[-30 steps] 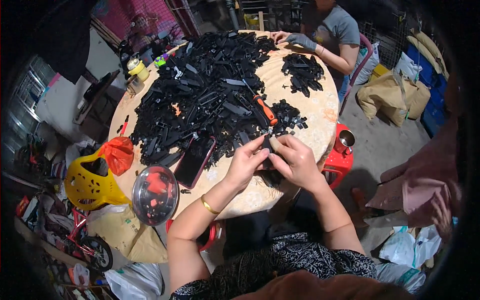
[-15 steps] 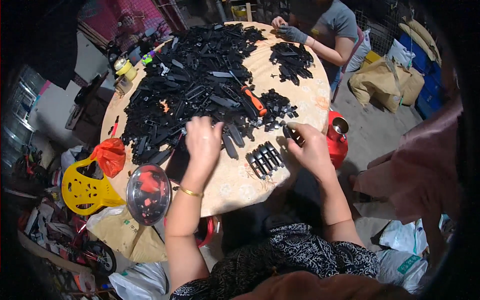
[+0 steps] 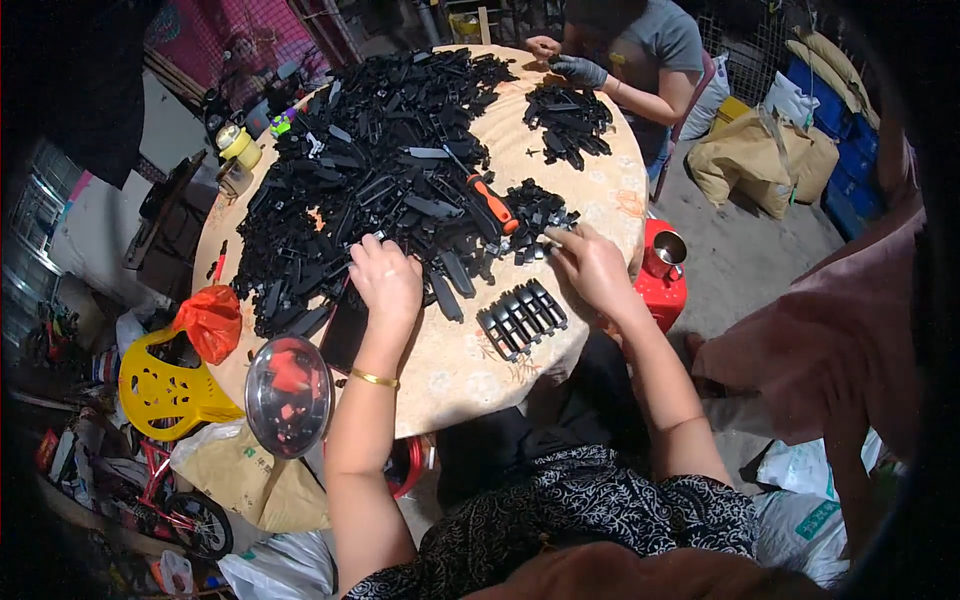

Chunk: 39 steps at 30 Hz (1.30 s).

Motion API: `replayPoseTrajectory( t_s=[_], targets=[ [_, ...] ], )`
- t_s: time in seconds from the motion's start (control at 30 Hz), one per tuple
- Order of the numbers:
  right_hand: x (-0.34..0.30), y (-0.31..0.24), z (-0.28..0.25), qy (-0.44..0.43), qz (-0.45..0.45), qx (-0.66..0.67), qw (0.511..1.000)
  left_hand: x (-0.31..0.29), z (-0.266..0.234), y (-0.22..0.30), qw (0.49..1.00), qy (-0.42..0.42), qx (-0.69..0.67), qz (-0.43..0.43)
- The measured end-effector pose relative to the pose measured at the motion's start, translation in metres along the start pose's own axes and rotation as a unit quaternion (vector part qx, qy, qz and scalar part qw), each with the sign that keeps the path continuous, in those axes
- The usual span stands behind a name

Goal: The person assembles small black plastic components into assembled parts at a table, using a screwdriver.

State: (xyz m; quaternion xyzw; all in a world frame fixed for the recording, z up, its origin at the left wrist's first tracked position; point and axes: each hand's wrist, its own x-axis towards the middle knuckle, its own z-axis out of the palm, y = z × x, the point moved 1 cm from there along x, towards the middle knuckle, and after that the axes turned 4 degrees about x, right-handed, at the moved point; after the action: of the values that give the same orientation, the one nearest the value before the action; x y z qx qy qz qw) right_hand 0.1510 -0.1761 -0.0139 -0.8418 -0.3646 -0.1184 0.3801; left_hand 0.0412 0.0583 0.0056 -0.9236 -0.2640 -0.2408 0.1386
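A large heap of black plastic parts (image 3: 370, 165) covers much of the round table (image 3: 455, 385). My left hand (image 3: 387, 285) is at the heap's near edge, fingers bent together; whatever they hold is hidden. To the right, my right hand (image 3: 594, 270) reaches with its fingertips pinched at a smaller pile of short black pieces (image 3: 535, 208); I cannot make out what is in them. Between my hands and nearer me, several assembled-looking black pieces (image 3: 522, 318) lie side by side in a row. An orange-and-black screwdriver (image 3: 492, 204) rests on the heap.
Across the table a co-worker's gloved hand (image 3: 580, 70) is near another pile of black parts (image 3: 570, 122). A clear plastic lid or bowl (image 3: 288, 397) and a red bag (image 3: 210, 325) are at the left edge. A red container (image 3: 662, 280) stands right of the table.
My right hand has left a black piece at the row and moved up-left to the small pile. The row now looks longer. My left hand stays by the heap, its fingers more bent.
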Motion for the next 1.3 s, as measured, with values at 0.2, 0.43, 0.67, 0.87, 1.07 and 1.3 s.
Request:
replayPoseTrajectory(
  t_s=[0.2, 0.43, 0.67, 0.87, 1.07, 1.3],
  targets=[
    [0.011, 0.017, 0.02, -0.044, -0.004, -0.047, 0.998, 0.003, -0.003, -0.018, 0.98, 0.025, -0.194, -0.022],
    [0.007, 0.008, 0.016, 0.008, 0.01, 0.015, 1.0, 0.008, 0.01, -0.026, 0.469, -0.233, -0.832, -0.181],
    [0.005, -0.036, 0.011, 0.083, -0.057, 0.259, 0.961, 0.001, 0.002, -0.006, 0.341, -0.287, -0.88, -0.165],
    [0.021, -0.065, 0.011, 0.092, -0.063, 0.275, 0.955, -0.009, -0.011, 0.015, 0.367, -0.317, -0.868, -0.103],
    [0.03, -0.069, 0.021, 0.132, -0.163, 0.204, 0.956, -0.016, -0.019, 0.023, 0.397, -0.328, -0.854, -0.08],
    [0.027, -0.076, 0.022, 0.134, -0.212, 0.113, 0.961, -0.022, -0.022, 0.029, 0.429, -0.311, -0.843, -0.09]
  ],
)
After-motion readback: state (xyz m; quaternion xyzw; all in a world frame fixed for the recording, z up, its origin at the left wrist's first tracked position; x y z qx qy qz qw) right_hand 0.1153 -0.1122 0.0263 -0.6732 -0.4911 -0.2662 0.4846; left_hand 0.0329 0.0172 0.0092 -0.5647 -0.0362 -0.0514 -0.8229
